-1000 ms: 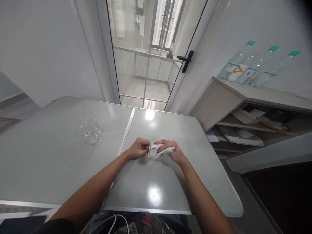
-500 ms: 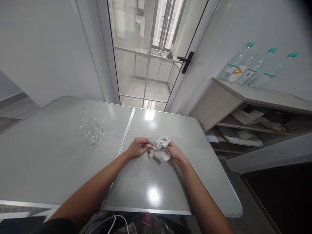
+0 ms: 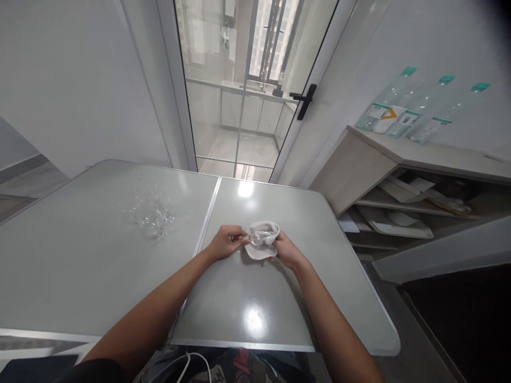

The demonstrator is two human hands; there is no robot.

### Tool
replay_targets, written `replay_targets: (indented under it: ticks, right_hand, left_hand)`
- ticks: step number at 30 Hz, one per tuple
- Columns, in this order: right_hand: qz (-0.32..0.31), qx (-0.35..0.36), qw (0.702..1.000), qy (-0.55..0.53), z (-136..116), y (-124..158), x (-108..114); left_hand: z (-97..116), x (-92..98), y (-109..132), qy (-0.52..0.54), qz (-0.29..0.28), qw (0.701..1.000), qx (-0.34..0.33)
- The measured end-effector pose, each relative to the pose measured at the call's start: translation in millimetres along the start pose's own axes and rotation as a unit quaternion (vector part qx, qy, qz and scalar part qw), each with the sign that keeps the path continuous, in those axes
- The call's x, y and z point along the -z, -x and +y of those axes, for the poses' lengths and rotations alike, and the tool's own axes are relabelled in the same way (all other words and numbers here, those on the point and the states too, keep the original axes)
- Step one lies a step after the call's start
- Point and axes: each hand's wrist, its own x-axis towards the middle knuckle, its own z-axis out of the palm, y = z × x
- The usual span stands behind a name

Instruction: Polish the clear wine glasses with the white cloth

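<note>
My left hand (image 3: 227,241) is closed, pinching the thin patterned handle of what looks like a spoon (image 3: 256,239). The spoon's shiny, clear-looking end points right, into the folds of a white cloth (image 3: 261,252). My right hand (image 3: 288,249) is closed on the right side of this cloth, which curls above and below the spoon's end. Both hands are just above the right half of the grey table (image 3: 223,314). A loose pile of clear, shiny pieces (image 3: 154,215) lies on the table's left half; their kind is too blurred to tell.
A pale seam (image 3: 207,213) divides the tabletop. Beyond it stands a glass door with a black handle (image 3: 304,101). At right, a wooden shelf unit (image 3: 371,159) carries several clear bottles (image 3: 433,114) with green caps. A white cable (image 3: 197,355) hangs at the near edge.
The white cloth has opened out around the spoon's end, its lower flap now spread and less blurred. Both hands stay in nearly the same place.
</note>
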Motion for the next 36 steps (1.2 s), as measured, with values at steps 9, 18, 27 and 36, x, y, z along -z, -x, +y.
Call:
replay_targets:
  ticks: [9, 18, 27, 36]
  right_hand:
    - [-0.019, 0.121, 0.989, 0.078, -1, 1, 14]
    - [-0.12, 0.183, 0.974, 0.064, -14, 7, 15]
    - [0.001, -0.02, 1.0, -0.02, 6, -3, -4]
    - [0.045, 0.121, 0.991, 0.046, 0, -3, 7]
  left_hand:
    - [3, -0.3, -1, 0.018, -0.076, 0.996, 0.033]
    - [7, 0.9, -1, 0.046, -0.069, 0.996, 0.018]
    - [2, 0.1, 0, 0.005, -0.017, 1.0, 0.01]
    - [3, 0.3, -3, -0.007, -0.044, 0.999, 0.022]
